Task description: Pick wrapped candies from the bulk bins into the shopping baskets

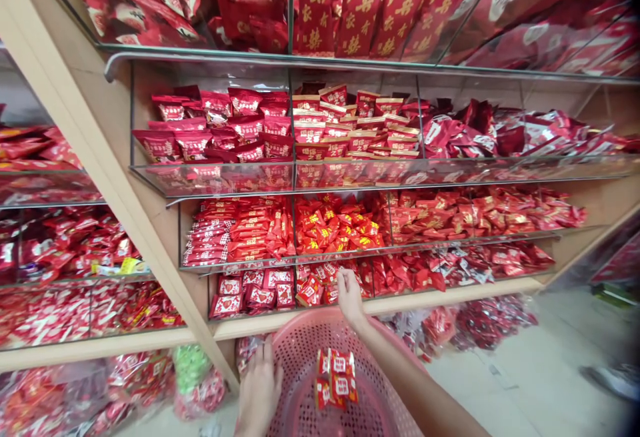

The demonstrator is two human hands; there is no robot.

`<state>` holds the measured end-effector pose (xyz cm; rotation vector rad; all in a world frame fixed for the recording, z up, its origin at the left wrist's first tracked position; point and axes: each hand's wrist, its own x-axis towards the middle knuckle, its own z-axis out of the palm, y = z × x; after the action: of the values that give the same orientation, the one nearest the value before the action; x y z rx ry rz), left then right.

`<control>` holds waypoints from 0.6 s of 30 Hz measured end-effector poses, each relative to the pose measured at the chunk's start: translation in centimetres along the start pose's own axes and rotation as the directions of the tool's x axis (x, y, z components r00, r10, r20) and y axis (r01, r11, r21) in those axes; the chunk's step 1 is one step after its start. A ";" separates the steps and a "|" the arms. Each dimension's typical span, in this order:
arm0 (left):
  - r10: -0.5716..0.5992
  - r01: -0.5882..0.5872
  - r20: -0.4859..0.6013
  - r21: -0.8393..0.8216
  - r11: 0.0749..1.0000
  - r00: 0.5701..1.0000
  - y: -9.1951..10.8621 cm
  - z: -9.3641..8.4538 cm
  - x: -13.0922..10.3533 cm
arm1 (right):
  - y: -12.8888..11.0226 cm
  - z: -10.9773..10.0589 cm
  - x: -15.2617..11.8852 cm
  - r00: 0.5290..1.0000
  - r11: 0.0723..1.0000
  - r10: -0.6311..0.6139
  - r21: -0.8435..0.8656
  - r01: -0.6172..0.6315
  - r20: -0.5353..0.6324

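Observation:
A pink plastic basket (400, 364) with a perforated wall is below the shelves, in front of me. Several red-and-white wrapped candies (337, 378) lie in its bottom. My left hand (260, 387) is at the basket's left rim, fingers pressed together over the edge. Above the far rim, my right hand (351, 298) reaches to the lowest shelf. Its fingers are curled closed beside the red packets (311, 290) in that bin; what they hold, if anything, is hidden.
Glass-fronted shelves hold red packets (340, 224), gold-edged packets (357, 130) and heart-printed packets (255, 290). A slanted wooden post (107, 164) divides the shelving. Bagged candies (495, 320) lie on the floor beneath. Part of a shoe (613, 378) shows at right.

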<state>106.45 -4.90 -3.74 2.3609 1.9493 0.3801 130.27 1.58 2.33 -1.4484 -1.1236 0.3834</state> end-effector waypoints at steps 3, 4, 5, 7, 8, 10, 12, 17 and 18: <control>0.004 -0.004 -0.020 0.001 1.000 1.000 0.1 -0.1 0.0 | -0.7 -1.9 -1.5 0.999 0.999 -0.030 0.024 0.029 0.025; 0.007 -0.007 -0.026 0.001 1.000 1.000 0.1 -0.1 0.0 | -0.8 -2.6 -2.1 0.998 0.999 -0.037 0.028 0.035 0.045; 0.009 -0.009 -0.030 0.002 1.000 1.000 0.1 -0.2 0.0 | -0.8 -3.3 -2.7 0.996 0.999 -0.045 0.026 0.043 0.076; 0.014 -0.013 -0.030 0.007 1.000 0.999 0.2 -0.4 0.0 | -0.7 -4.8 -3.8 0.985 0.998 -0.059 -0.009 0.062 0.162; 0.015 -0.015 -0.025 0.010 1.000 1.000 0.3 -0.5 0.0 | -0.6 -5.4 -4.3 0.974 0.996 -0.063 -0.045 0.075 0.217; 0.013 -0.012 -0.014 0.017 1.000 1.000 0.3 -0.5 0.0 | -0.3 -6.6 -5.2 0.938 0.984 -0.063 -0.138 0.116 0.342; 0.011 -0.011 -0.009 0.020 1.000 1.000 0.3 -0.5 0.0 | 0.1 -7.6 -5.8 0.890 0.960 -0.045 -0.228 0.164 0.453; 0.006 -0.006 -0.009 0.028 1.000 1.000 0.2 -0.2 0.0 | 1.4 -8.1 -6.0 0.806 0.927 0.052 -0.328 0.180 0.590; 0.007 -0.007 -0.007 0.028 1.000 1.000 0.2 -0.2 0.0 | 1.9 -8.0 -6.0 0.794 0.922 0.054 -0.336 0.192 0.605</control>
<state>106.62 -4.95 -3.51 2.3870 1.9626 0.3654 134.45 -7.51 0.34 -1.6665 -1.8541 0.6312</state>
